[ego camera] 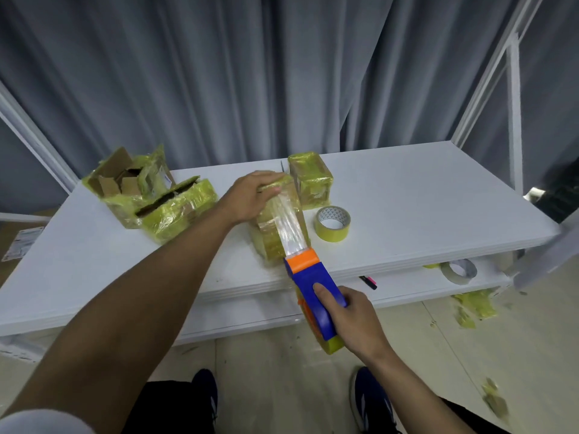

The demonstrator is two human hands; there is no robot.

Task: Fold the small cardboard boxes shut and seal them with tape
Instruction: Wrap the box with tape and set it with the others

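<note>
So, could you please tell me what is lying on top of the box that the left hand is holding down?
A strip of clear tape runs across the box top from the left hand to the tape dispenser in the right hand. The hand and tape cover the flaps' seam.

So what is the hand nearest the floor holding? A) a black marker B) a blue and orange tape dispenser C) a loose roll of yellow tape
B: the right hand grips the blue and orange tape dispenser, with clear tape stretched up to the box under the left hand.

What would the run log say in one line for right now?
left hand pins small yellow-taped cardboard box | right hand pulls blue-and-orange tape dispenser | clear tape strip stretched
</note>
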